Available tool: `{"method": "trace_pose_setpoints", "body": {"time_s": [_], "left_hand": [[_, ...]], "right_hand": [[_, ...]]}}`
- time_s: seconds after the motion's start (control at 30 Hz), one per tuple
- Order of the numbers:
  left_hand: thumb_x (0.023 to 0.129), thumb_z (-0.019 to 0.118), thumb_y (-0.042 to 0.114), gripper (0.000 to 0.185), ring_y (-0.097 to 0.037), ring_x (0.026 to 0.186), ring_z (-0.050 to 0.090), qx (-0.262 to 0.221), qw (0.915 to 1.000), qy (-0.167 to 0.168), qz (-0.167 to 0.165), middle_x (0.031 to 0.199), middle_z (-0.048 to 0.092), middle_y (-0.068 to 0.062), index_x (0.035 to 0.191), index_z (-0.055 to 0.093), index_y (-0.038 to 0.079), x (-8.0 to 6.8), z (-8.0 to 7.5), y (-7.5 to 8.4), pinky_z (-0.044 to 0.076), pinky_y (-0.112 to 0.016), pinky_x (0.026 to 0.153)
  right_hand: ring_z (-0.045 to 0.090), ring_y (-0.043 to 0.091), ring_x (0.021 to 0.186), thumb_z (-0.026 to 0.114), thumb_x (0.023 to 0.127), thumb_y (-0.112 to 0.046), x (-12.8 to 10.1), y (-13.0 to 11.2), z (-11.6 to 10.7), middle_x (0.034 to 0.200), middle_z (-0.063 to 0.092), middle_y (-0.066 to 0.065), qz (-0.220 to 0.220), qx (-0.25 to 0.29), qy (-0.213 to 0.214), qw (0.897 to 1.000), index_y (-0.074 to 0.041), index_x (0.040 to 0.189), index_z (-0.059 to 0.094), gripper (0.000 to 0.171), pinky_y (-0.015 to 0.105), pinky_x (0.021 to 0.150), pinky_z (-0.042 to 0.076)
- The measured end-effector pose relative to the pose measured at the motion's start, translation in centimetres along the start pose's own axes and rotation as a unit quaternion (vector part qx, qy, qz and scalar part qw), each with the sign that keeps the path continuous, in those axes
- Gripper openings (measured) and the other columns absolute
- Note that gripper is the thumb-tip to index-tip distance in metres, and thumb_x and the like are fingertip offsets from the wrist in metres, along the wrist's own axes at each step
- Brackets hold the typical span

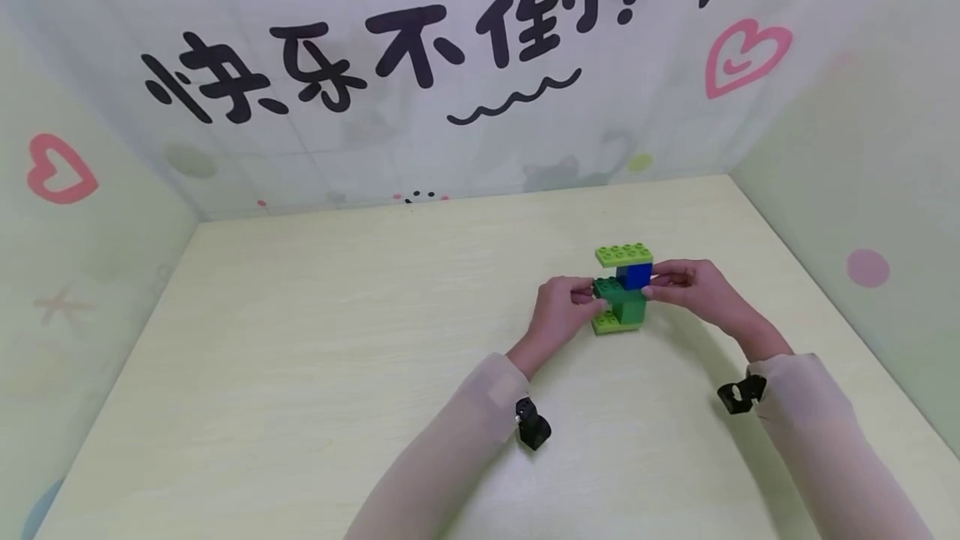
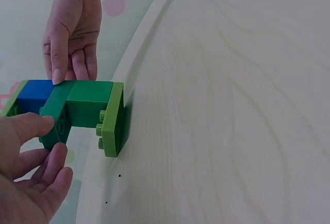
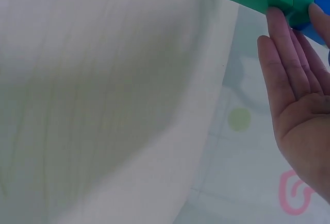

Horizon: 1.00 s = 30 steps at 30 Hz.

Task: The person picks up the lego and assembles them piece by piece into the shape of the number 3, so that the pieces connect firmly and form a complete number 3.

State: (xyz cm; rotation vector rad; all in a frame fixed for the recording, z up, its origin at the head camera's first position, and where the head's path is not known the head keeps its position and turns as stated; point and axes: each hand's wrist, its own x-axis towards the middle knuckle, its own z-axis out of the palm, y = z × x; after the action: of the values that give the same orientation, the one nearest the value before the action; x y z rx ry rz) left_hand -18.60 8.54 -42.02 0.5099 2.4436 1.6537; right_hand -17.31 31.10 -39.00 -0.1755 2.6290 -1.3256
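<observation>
A stack of toy building blocks is between the hands in the head view. From bottom to top, it has a lime plate [image 1: 611,326], a green brick [image 1: 632,308], a dark green brick [image 2: 58,105], a blue brick [image 1: 636,276] and another lime plate [image 1: 624,254] with studs up. My left hand [image 1: 564,305] pinches the overhanging end of the dark green brick, thumb on one side and fingers on the other. On the stack's right side, my right hand [image 1: 693,290] touches the green and blue bricks with its fingertips and thumb, its fingers fairly straight in the right wrist view [image 3: 299,95].
The pale wood-grain table [image 1: 337,340] stretches left and in front of the stack. Behind it hangs a white printed backdrop [image 1: 337,140], and a side wall [image 1: 870,190] rises beyond the right hand. Each sleeve carries a small black wrist camera [image 1: 532,425].
</observation>
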Motion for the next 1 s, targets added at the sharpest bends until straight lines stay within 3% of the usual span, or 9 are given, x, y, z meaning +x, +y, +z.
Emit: {"method": "trace_pose_setpoints", "body": {"time_s": [0.3,0.7,1.0], "left_hand": [[0.080,0.070,0.010,0.034,-0.013,0.078,0.063,-0.001,0.9996,0.026,-0.010,0.092,0.066,-0.011,0.111,0.063,-0.003,0.6,0.0,0.2,0.048,-0.018,0.066],[0.080,0.070,0.008,0.024,-0.011,0.074,0.062,-0.005,0.9975,0.061,-0.037,0.089,0.067,-0.009,0.101,0.068,-0.002,1.4,0.2,0.0,0.048,-0.016,0.063],[0.079,0.071,0.009,0.020,-0.011,0.071,0.063,0.003,0.9965,0.078,-0.032,0.086,0.067,-0.009,0.095,0.069,-0.002,1.5,0.2,-0.4,0.047,-0.016,0.059]], "right_hand": [[0.064,0.031,0.089,0.064,0.087,-0.027,1.1,-0.1,0.1,0.098,0.065,0.018,0.024,0.034,0.005,0.999,0.008,0.120,0.053,0.050,0.038,0.079,0.050],[0.064,0.031,0.089,0.065,0.086,-0.021,2.4,-0.4,0.5,0.097,0.065,0.018,0.046,0.054,0.001,0.997,0.010,0.121,0.052,0.049,0.039,0.079,0.049],[0.064,0.027,0.087,0.067,0.085,-0.017,2.7,-0.3,0.8,0.098,0.065,0.018,0.051,0.060,0.007,0.997,0.010,0.121,0.052,0.047,0.039,0.078,0.050]]}}
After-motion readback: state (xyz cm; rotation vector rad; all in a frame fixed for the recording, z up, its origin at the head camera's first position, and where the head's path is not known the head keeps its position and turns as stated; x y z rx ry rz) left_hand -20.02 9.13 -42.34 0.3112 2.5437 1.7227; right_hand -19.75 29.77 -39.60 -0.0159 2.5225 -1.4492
